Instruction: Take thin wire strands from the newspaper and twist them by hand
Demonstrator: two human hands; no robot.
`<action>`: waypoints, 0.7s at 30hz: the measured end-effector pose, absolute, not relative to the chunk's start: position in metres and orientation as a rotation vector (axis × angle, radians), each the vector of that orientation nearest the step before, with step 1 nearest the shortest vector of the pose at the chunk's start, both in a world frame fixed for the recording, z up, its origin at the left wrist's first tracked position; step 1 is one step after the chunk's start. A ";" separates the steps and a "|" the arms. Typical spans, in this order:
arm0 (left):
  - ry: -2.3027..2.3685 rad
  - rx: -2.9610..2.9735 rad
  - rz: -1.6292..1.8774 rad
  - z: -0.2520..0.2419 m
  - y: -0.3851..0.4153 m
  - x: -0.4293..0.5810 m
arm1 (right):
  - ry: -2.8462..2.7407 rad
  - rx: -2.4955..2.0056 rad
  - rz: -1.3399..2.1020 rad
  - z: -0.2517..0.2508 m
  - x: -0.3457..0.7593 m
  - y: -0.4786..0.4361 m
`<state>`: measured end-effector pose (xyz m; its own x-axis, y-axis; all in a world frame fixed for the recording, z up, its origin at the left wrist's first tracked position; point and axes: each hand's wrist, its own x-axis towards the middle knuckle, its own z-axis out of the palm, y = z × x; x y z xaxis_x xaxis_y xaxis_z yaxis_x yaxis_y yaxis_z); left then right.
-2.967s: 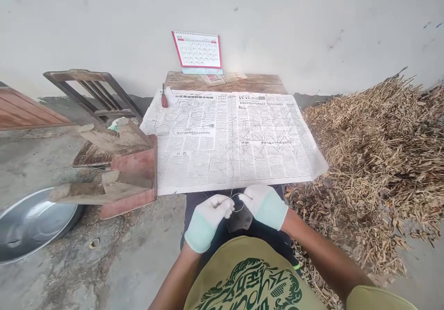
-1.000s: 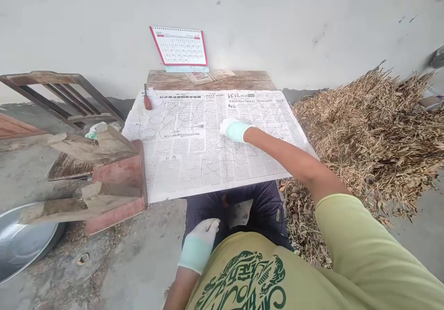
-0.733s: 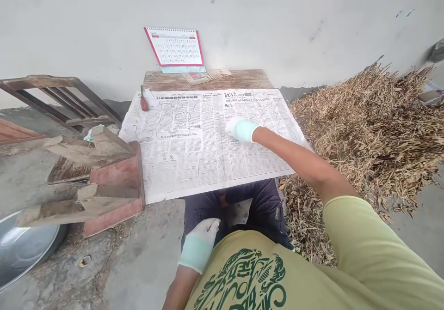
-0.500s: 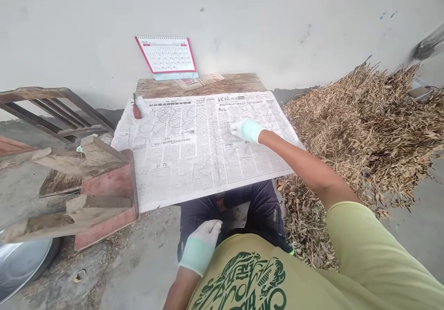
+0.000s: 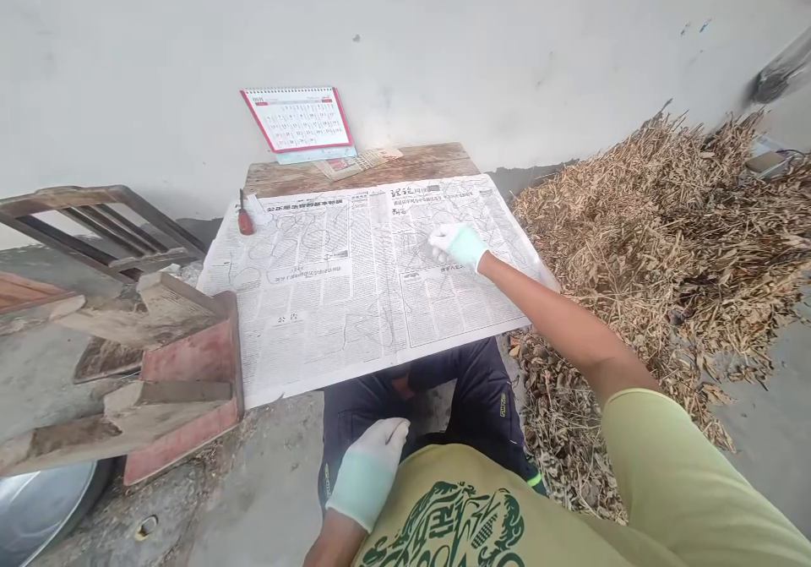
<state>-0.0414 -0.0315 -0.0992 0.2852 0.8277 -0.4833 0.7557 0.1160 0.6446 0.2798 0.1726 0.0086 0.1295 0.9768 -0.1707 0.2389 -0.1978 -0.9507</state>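
A newspaper [image 5: 310, 313] lies spread over a small wooden table, with thin dark squiggly lines running over its print. Over its right half is my right hand [image 5: 457, 244] in a white and mint glove, fingers curled together close to the page. Whatever those fingers may hold is too small to make out. My left hand [image 5: 371, 470], gloved the same way, rests closed on my lap below the table edge, with nothing visible in it. A red-handled screwdriver [image 5: 245, 220] lies at the paper's far left corner.
Behind the newspaper, a desk calendar [image 5: 297, 121] stands on the bare wood strip [image 5: 431, 160] near the wall. To the left are a wooden chair [image 5: 107, 220], an overturned wooden stool [image 5: 183, 356] and a metal basin [image 5: 44, 499]. Dry stalks [image 5: 659, 254] are heaped at right.
My right hand has shifted slightly over the paper, its fingers still curled. The camera view has tilted a little, so the table sits lower. My left hand stays on my lap.
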 end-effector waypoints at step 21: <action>1.466 1.650 0.400 -0.053 -0.005 -0.037 | -1.003 -1.532 1.291 -0.020 0.275 0.155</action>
